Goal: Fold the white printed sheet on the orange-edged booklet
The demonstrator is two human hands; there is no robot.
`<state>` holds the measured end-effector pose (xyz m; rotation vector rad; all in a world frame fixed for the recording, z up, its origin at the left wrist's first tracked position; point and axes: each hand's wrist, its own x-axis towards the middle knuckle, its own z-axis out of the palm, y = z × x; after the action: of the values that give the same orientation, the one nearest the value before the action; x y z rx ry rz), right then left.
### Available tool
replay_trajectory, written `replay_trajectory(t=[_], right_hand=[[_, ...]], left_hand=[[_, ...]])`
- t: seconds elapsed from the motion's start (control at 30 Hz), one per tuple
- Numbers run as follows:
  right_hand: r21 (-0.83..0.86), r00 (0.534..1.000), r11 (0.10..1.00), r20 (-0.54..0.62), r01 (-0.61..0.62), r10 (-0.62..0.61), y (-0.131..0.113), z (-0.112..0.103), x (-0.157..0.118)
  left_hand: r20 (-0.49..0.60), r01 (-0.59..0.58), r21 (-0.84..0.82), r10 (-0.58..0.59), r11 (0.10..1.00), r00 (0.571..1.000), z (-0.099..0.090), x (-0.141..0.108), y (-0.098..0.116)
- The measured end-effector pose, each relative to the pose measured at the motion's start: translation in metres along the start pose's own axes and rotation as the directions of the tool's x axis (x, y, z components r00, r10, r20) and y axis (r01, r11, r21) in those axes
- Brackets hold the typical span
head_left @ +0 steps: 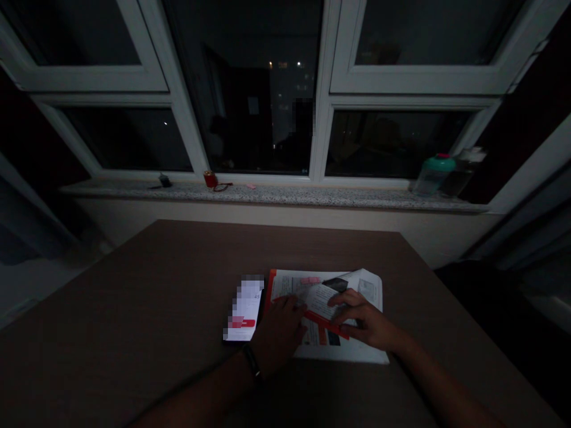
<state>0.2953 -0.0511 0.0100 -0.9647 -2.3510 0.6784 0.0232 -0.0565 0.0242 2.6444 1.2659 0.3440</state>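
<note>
A printed booklet [375, 351] lies on the table, with one page folded over diagonally. The folded flap [323, 300] has an orange-red edge strip and dark printed text. My left hand [281, 327] rests on the booklet's left side, fingers stretched forward and touching the paper by the flap's left end. A dark band circles that wrist. Over the right part of the flap, my right hand [361, 321] has its fingers spread and bent, fingertips on the paper. A phone [245, 309] with a lit screen lies just left of my left hand.
The brown table [178, 279] reaches toward a stone windowsill [285, 195]. On the sill are a small red container [209, 179], a small dark item [165, 180] and a bottle with a teal top [435, 175]. The room is dim.
</note>
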Motion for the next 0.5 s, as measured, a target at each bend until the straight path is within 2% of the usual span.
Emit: replay_trajectory(t=[0.3, 0.5], right_hand=[[-0.008, 1.000, 1.000, -0.007, 0.010, -0.010, 0.0021, 0.0009, -0.0005], [-0.022, 1.000, 1.000, -0.016, 0.018, -0.018, 0.0048, 0.0027, -0.0013]], left_hand=[[-0.018, -0.001, -0.008, 0.001, 1.000, 1.000, -0.0004, -0.0012, 0.0000], [-0.020, 0.079, 0.084, -0.078, 0.993, 0.997, 0.0028, -0.0030, 0.0063]])
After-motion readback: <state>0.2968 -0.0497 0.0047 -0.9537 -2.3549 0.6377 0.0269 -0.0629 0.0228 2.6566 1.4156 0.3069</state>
